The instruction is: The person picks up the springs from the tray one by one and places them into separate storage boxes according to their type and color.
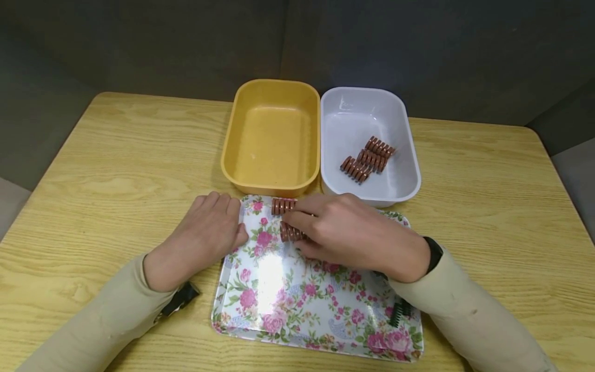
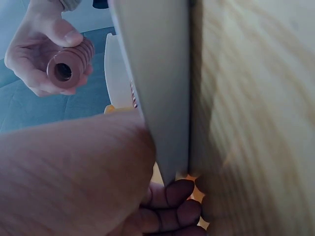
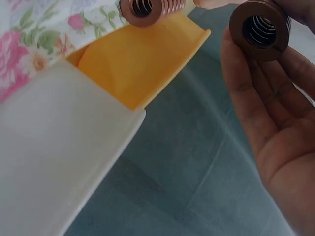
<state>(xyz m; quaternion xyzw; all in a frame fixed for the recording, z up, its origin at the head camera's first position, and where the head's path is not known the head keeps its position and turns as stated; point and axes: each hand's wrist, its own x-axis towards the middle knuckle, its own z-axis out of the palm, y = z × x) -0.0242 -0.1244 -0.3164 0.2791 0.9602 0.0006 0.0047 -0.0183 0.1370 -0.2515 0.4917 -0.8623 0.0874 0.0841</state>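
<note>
I have the right hand (image 1: 344, 230) over the far half of the flowered tray (image 1: 307, 310), its grip grasping a brown spring (image 1: 290, 232) between thumb and fingers. My left wrist feed shows that spring raised off the tray, its hollow end facing the camera. A second spring (image 1: 277, 206) lies on the tray by its far edge, just beyond the held one; from the head camera its right end is hidden by the fingers.

On my left side, the left hand (image 1: 202, 232) has its grip on the tray's rim near the far left corner, with the thumb along the edge and fingertips curled at it in the left wrist feed.

Past the tray I see two bins side by side on the wooden table (image 1: 130, 165): a yellow bin (image 1: 274, 139) on the left and a white bin (image 1: 344, 134) on the right. Three brown springs (image 1: 372, 160) lie close together in the white bin, toward its right side. Near the tray's near right corner sits a dark green ridged piece (image 1: 400, 311), partly covered by the right sleeve (image 1: 474, 310); I can't tell its full shape.
</note>
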